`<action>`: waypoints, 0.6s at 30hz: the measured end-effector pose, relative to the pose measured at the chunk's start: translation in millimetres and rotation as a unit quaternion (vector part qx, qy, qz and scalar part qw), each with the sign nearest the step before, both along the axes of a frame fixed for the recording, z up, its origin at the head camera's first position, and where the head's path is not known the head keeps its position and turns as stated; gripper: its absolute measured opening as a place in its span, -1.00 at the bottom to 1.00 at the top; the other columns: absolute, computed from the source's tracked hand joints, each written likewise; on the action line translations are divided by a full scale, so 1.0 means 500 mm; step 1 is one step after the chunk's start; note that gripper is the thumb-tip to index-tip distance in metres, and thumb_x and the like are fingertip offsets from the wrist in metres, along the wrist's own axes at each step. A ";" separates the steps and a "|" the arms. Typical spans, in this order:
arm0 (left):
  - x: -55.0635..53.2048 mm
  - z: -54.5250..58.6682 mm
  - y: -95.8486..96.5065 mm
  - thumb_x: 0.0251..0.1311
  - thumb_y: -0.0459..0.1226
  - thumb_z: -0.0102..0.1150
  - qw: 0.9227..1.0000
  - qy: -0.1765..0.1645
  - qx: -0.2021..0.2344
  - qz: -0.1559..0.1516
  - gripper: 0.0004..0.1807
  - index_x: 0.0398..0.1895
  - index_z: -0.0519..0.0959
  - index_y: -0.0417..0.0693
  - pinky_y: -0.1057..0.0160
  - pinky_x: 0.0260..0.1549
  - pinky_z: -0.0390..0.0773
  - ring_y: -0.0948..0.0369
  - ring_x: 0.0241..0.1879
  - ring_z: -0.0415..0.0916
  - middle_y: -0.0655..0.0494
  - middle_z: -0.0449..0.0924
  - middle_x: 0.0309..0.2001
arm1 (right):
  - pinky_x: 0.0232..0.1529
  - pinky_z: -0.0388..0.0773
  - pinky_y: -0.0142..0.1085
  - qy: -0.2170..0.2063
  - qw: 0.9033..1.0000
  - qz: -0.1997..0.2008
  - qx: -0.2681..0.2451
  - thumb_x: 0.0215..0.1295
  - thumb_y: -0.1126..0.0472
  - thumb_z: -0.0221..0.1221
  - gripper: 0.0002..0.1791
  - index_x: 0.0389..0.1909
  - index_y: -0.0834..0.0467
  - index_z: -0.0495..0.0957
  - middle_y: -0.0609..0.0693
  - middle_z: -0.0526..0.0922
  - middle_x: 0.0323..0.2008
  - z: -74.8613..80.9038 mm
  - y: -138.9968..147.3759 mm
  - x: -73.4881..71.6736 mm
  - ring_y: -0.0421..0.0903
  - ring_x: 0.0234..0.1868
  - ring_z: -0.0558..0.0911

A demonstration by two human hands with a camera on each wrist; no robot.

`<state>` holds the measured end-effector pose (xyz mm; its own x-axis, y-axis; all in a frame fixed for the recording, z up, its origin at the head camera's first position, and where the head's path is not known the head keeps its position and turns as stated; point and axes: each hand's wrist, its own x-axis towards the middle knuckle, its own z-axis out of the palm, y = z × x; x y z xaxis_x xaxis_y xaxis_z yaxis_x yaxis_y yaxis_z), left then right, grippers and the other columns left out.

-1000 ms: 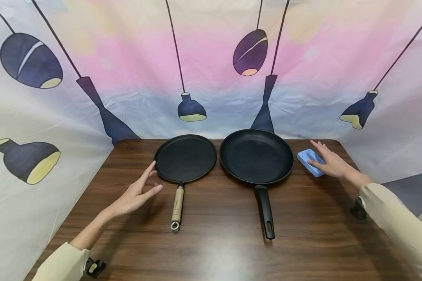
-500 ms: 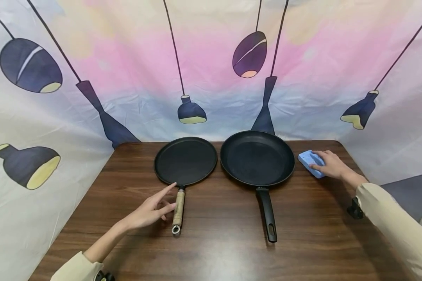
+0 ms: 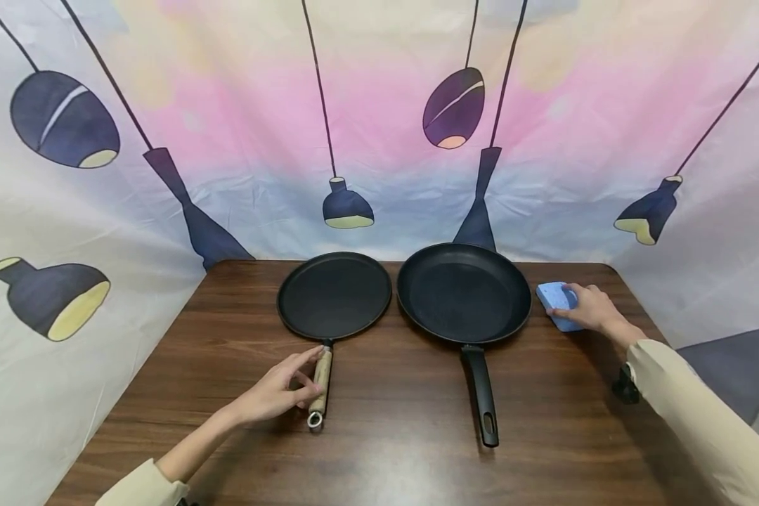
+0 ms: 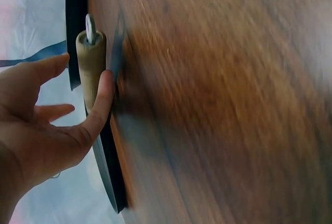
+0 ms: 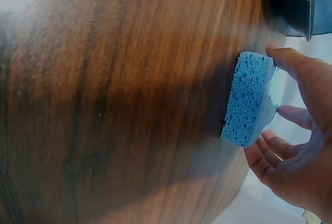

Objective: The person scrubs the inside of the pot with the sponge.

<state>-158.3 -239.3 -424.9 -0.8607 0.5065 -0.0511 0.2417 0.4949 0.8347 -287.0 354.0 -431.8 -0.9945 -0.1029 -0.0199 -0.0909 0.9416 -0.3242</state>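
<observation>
I see two black pans (image 3: 335, 295) mid-frame on one desk (image 3: 228, 323), the left grip (image 3: 281, 388) spread apart at one wooden handle (image 3: 325, 369), the right grip (image 3: 594, 307) clamped on one blue sponge (image 3: 553, 295), centre right.

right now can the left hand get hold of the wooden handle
Likely yes: the left hand is right at the wooden handle, and no other thing seems to lie between them.
</observation>
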 end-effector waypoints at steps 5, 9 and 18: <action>0.003 -0.004 0.020 0.32 -0.26 0.34 0.999 -0.008 0.001 0.031 -0.12 0.54 0.09 -0.43 0.22 -0.45 0.66 0.29 -0.30 0.60 -0.55 0.20 0.38 | 0.14 0.37 0.39 0.004 1.000 -0.008 -0.011 0.31 0.02 0.28 -0.19 0.36 0.52 0.27 0.66 0.36 0.18 -0.003 0.008 0.016 0.57 0.20 0.33; 0.004 -0.006 0.030 0.26 -0.28 0.38 0.998 -0.024 0.005 0.056 -0.09 0.51 0.09 -0.47 0.22 -0.44 0.68 0.24 -0.27 0.60 -0.55 0.24 0.35 | 0.12 0.33 0.39 0.022 1.000 -0.009 -0.020 0.31 0.04 0.30 -0.20 0.35 0.51 0.29 0.67 0.36 0.16 0.012 0.010 0.017 0.57 0.18 0.30; 0.005 -0.007 0.034 0.20 -0.32 0.42 0.993 -0.080 0.018 0.089 0.00 0.56 0.02 -0.43 0.20 -0.38 0.72 0.12 -0.15 0.55 -0.50 0.23 0.34 | 0.12 0.30 0.35 0.052 0.998 0.005 -0.019 0.29 0.01 0.31 -0.22 0.33 0.47 0.35 0.63 0.45 0.14 0.055 -0.006 0.002 0.53 0.19 0.32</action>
<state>-155.7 -222.4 -428.4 -0.9190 0.3511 -0.1796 0.0153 0.4868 0.8734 -286.2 351.0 -404.5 -0.9899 -0.1114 0.0872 -0.1350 0.9280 -0.3472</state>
